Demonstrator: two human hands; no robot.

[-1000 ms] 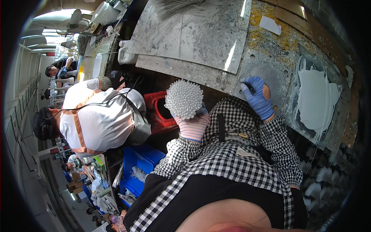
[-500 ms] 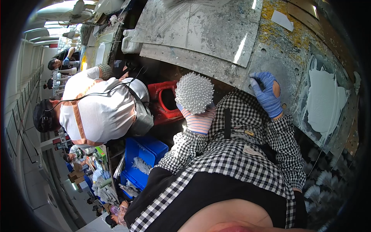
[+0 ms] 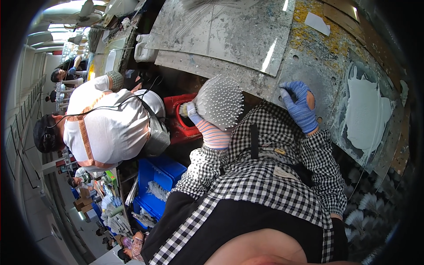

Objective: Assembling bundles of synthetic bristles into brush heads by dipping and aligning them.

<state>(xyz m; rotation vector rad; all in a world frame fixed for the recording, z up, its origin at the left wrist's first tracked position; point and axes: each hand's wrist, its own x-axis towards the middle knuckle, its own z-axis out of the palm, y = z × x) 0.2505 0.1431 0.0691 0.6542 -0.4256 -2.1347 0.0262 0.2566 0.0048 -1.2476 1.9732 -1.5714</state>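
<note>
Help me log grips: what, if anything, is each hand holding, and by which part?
The left hand holds the pale studded ball at its lower-left side in the picture; contact underneath is hidden. Nothing shows held in the right hand.

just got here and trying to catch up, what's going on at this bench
A person's left hand, in a striped knit glove, holds a white, round piece covered in small studs beside the stained grey worktable. Their right hand, in a blue knit glove, is curled at the table's edge; whether it pinches anything is unclear. White paste lies spread on the table, to the right of that hand. To the left, a co-worker in a white top bends forward.
</note>
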